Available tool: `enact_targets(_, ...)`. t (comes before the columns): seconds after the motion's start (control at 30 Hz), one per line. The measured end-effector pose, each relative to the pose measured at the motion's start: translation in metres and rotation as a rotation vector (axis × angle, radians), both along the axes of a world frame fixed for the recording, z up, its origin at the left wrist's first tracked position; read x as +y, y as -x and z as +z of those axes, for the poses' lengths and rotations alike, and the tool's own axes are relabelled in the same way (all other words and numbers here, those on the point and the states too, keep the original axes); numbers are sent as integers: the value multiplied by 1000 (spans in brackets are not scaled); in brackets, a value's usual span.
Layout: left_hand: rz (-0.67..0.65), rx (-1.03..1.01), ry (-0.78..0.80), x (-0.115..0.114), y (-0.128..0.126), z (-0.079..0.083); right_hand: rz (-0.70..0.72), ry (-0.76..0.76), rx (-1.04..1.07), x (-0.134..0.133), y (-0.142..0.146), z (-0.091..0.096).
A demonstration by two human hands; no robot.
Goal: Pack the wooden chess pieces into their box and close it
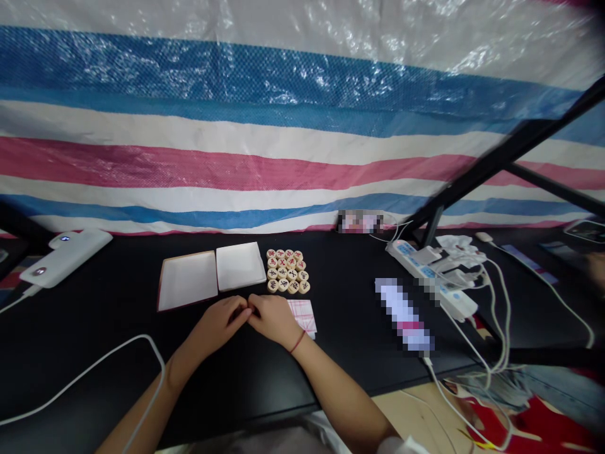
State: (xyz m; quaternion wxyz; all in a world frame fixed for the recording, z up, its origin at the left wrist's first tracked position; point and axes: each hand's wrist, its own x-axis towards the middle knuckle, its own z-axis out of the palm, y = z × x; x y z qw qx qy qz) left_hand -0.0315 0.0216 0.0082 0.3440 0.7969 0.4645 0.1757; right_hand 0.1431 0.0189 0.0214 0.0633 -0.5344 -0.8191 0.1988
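Snagging is risked at lower left, where the left forearm [182,364] is crossed by a white cable [142,337]. At lower centre, the left hand [216,325] and right hand [273,320] are joined at curled fingers; whether anything is pinched cannot be told. Just beyond, near frame centre, the rows of discs [282,273] could be broken by a forward knuckle. Counted outward are two hands, one pink-lined sheet [305,313] partly covered by the right hand, sixteen discs showing, one tan-edged tray [188,280], one white tray [240,266].

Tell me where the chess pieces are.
In the head view, the chess pieces lie in a block near the picture's middle, just right of the white box half and beyond the right hand.
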Motion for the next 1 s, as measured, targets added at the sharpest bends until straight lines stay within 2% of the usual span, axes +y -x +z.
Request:
enact_targets(0.4,-1,-17,-19,0,0,0,2,10,-6,-1,0,3)
enact_targets(0.77,-3,-6,-13,1,1,-4,-3,-14,-5,0,0,-2)
enact_targets(1.0,-6,-16,7,0,0,1,-5,-4,-2,-1,0,0)
